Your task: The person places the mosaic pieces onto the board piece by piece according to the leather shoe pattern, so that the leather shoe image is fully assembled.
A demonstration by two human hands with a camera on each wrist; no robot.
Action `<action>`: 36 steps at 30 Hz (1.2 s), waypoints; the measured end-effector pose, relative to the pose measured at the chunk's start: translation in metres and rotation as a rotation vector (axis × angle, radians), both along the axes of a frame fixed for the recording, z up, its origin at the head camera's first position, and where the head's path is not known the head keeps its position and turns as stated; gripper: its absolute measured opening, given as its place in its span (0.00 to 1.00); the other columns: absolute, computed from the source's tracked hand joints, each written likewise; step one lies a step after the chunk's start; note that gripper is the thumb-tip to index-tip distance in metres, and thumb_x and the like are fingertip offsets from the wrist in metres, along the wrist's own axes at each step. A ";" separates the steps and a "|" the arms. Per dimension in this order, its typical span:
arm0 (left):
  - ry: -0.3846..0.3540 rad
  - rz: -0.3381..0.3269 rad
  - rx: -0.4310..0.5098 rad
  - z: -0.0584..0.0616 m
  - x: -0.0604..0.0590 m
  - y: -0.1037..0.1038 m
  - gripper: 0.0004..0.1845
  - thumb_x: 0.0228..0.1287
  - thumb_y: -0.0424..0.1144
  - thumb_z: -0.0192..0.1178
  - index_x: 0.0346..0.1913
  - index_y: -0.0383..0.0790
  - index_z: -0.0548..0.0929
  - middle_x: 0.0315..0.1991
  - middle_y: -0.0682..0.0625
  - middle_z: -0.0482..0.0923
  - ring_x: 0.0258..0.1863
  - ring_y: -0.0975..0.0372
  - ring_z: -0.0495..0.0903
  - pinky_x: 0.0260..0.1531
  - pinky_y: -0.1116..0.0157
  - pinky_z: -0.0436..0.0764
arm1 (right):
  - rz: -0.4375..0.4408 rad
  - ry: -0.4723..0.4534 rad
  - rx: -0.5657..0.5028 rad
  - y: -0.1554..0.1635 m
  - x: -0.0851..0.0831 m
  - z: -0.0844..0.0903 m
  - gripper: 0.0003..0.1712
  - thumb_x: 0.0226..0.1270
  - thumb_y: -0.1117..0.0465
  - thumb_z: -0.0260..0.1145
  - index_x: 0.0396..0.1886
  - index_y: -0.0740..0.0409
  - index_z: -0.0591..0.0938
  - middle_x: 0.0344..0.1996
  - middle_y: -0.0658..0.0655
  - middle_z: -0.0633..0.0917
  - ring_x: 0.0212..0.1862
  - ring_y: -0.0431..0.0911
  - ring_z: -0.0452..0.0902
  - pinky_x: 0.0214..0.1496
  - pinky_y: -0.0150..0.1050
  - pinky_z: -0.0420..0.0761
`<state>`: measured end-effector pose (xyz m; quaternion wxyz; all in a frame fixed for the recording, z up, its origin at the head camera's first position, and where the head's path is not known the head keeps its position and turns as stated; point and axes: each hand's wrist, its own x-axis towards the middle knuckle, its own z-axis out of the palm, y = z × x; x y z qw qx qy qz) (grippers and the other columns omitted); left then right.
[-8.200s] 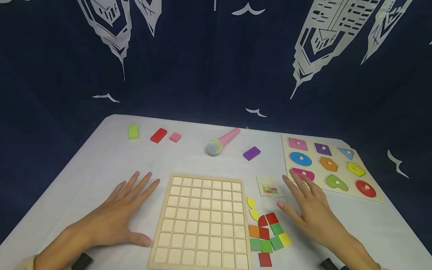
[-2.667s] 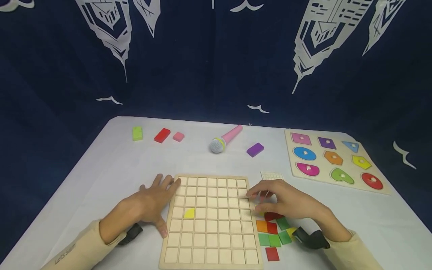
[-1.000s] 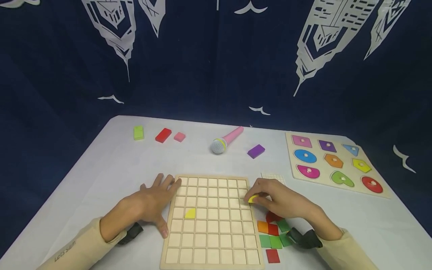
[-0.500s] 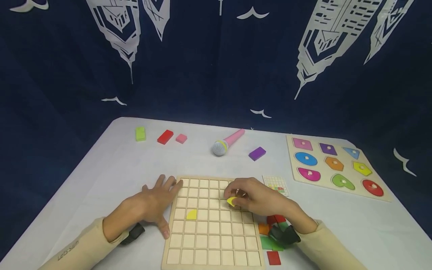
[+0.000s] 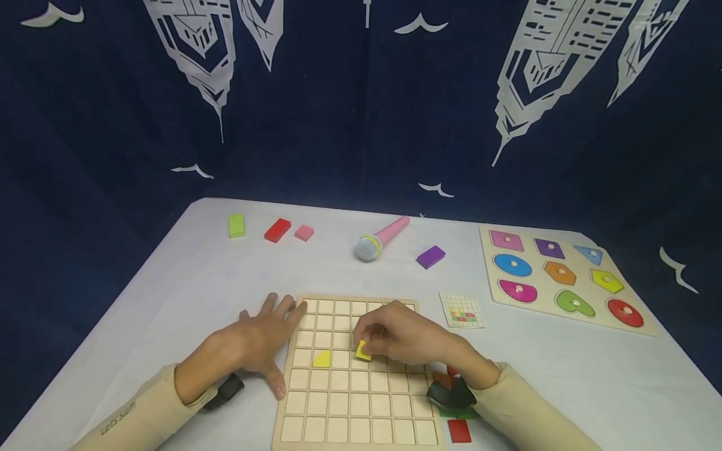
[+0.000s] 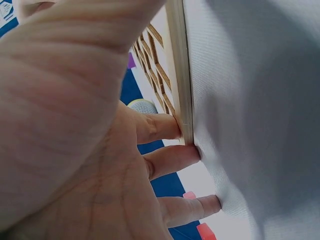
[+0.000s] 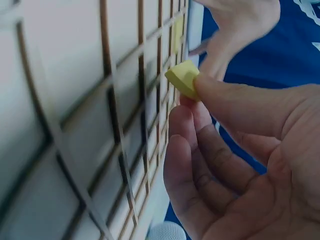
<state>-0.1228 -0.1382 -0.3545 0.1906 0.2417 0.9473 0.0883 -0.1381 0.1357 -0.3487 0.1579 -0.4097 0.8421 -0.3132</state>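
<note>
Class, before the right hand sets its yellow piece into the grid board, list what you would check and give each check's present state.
1. Right hand pinches the yellow piece: ok.
2. Left hand steadies the board at its left edge: ok.
3. Piece is over the board: ok.
4. Cell below is free: cannot tell, the piece and fingers hide it.
5. Placed yellow piece lies flat in its cell: ok.

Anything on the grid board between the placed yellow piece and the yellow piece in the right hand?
Only bare cells of the wooden grid board separate the placed yellow piece from the held yellow piece, per head view.
</note>
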 end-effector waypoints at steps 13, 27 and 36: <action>0.001 0.001 -0.019 0.001 -0.001 0.001 0.79 0.16 0.59 0.84 0.77 0.32 0.53 0.69 0.38 0.57 0.72 0.36 0.52 0.49 0.23 0.65 | -0.079 0.094 0.090 -0.015 0.011 -0.006 0.07 0.60 0.68 0.73 0.33 0.51 0.89 0.27 0.42 0.84 0.31 0.31 0.73 0.41 0.30 0.74; 0.004 -0.001 -0.008 -0.003 0.003 0.000 0.78 0.19 0.58 0.82 0.78 0.31 0.52 0.72 0.36 0.55 0.74 0.30 0.47 0.50 0.21 0.62 | -0.078 0.566 0.343 -0.018 0.057 -0.004 0.09 0.62 0.61 0.73 0.25 0.46 0.83 0.22 0.42 0.82 0.30 0.39 0.72 0.36 0.34 0.72; -0.018 0.006 0.022 -0.002 0.004 0.000 0.77 0.20 0.56 0.82 0.78 0.32 0.50 0.74 0.37 0.53 0.75 0.30 0.44 0.53 0.22 0.58 | -0.082 0.436 0.394 0.005 0.079 -0.004 0.21 0.75 0.54 0.61 0.65 0.47 0.80 0.67 0.49 0.77 0.55 0.43 0.73 0.57 0.41 0.73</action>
